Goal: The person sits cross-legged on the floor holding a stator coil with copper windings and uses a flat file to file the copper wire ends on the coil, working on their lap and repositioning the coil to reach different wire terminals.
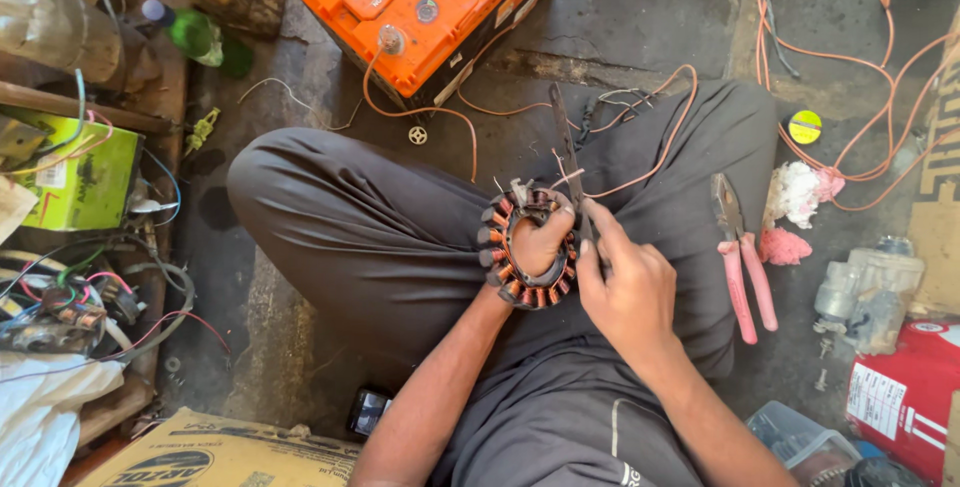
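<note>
My left hand (540, 245) reaches through a ring-shaped stator (500, 247) wound with copper coils and grips it over my crossed legs. My right hand (625, 282) pinches a thin dark metal tool (562, 137) whose lower end meets the stator's top rim; the tool points up and away. Thin orange wire (650, 162) runs from the stator's top across my dark trousers toward the floor. Pink-handled pliers (745, 272) lie on my right thigh, just right of my right hand.
An orange battery (400, 7) stands on the concrete floor ahead. Loops of orange wire (850, 67) and a yellow tape roll (804, 127) lie at right. A green box (85, 182) and tangled wiring (70, 302) crowd the left. Cardboard (220, 452) and a phone (368, 410) lie near my left knee.
</note>
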{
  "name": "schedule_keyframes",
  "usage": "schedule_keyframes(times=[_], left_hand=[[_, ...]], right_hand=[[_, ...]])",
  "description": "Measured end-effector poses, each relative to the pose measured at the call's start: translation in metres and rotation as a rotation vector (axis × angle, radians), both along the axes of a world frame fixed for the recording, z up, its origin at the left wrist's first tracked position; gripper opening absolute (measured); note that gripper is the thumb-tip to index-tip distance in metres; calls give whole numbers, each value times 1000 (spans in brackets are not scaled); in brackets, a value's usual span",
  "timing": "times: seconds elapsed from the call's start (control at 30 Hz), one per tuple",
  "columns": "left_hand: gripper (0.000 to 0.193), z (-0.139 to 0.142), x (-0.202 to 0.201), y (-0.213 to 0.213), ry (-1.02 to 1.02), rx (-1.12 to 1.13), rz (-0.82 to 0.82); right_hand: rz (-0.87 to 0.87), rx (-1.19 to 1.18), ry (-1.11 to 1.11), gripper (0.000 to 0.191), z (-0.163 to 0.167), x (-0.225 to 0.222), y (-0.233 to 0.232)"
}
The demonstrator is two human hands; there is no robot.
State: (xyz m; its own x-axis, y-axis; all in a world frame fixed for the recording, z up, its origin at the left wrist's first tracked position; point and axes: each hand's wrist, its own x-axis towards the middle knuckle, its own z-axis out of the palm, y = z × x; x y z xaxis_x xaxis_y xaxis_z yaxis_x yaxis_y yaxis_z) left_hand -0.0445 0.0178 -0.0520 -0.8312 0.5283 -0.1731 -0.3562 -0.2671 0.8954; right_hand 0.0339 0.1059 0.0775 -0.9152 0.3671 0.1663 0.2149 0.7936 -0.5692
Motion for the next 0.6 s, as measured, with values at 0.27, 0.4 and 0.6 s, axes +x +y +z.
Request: schedule_keyframes(times=[0.27, 0.4, 0.6], left_hand=[[7, 6, 0, -4, -134, -5, 58], [8, 18, -11, -9, -468, 11, 46], [9, 23, -5, -7, -463, -70, 29]], right_hand=[[139, 179, 25, 46, -1, 9, 10], [175, 320, -18, 46, 11, 51, 30], [4, 207, -43, 42, 13, 75, 40]])
